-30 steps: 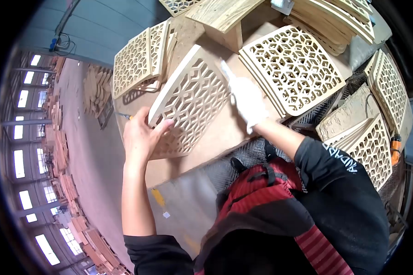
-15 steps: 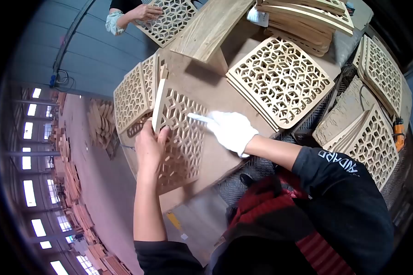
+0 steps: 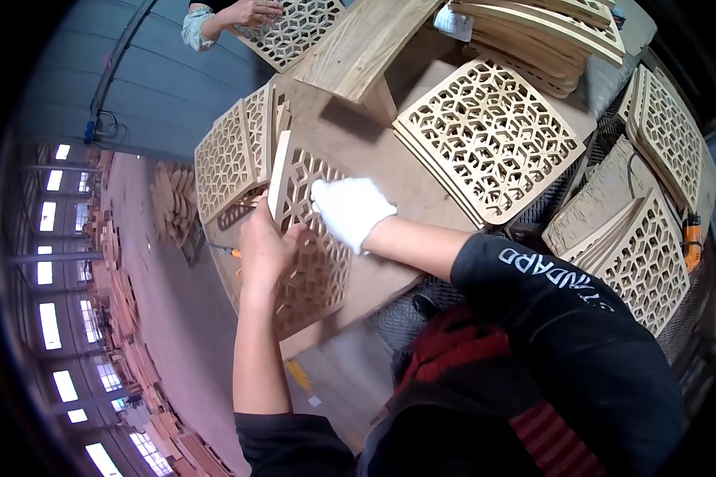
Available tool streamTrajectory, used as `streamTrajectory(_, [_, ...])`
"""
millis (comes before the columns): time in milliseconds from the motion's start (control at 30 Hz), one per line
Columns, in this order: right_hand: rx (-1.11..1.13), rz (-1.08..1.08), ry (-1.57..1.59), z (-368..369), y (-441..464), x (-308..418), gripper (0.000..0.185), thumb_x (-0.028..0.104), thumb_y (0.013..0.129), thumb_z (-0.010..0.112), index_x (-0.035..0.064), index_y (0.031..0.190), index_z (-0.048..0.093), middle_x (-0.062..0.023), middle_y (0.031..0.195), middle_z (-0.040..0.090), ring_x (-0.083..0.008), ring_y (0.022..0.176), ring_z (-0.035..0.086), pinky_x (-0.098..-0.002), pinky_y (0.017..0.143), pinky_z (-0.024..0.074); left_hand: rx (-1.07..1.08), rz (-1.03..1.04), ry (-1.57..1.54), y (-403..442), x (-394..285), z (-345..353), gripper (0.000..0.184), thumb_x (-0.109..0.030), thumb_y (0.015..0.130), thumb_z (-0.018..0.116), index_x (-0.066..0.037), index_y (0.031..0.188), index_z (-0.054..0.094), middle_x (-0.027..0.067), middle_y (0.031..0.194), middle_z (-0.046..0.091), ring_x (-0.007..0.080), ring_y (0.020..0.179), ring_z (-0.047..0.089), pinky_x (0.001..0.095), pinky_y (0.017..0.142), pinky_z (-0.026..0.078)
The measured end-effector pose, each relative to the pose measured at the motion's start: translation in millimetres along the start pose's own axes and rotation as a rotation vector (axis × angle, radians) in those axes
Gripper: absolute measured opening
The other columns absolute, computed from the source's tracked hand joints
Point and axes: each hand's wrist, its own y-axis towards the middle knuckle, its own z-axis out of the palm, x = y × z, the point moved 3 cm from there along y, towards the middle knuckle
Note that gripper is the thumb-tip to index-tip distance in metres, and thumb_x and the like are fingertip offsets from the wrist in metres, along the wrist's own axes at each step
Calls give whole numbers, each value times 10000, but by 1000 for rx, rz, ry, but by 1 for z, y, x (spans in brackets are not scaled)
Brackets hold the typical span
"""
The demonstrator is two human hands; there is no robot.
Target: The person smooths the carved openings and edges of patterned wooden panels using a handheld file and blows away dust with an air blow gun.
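Observation:
My bare left hand (image 3: 269, 245) grips the edge of a wooden lattice panel (image 3: 314, 266), which stands tilted on the worktable (image 3: 426, 179). My right hand (image 3: 352, 213), in a white glove, is closed against the upper part of that panel's face. The tips of its fingers press at the lattice, and whatever they hold is hidden. Just left of the panel lean more lattice panels (image 3: 229, 163). To the right lies a stack of lattice panels (image 3: 493, 139).
Across the table a co-worker's hand (image 3: 256, 12) touches another panel (image 3: 294, 32). A wooden board (image 3: 366, 52) stands raised at the back. Curved wooden pieces (image 3: 525, 48) are piled at the back right. An orange tool (image 3: 693, 242) hangs at the far right.
My right hand has moved left onto the panel, and the thin light tool seen in it earlier no longer shows. The panel has swung more upright, and the co-worker's hand has come into view.

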Motion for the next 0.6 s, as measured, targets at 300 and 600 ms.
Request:
streamTrajectory(300, [-10,-27,8,2,4,-4,168,204,932,500,53,934,571,-179,778,665,-350,714,665,-448,633,536,-2,-54,-36,-1,-14,-4,416,-25,746,756,17,1133,610,233,812,668,391,792,661,458,731,496])
streamTrajectory(600, [48,5,43,0,3,-13,167,175,932,488,25,941,562,-183,769,667,-371,728,667,-474,663,529,-3,-45,-56,0,-7,1,472,-41,733,768,10,1169,596,227,766,649,378,739,650,452,703,490])
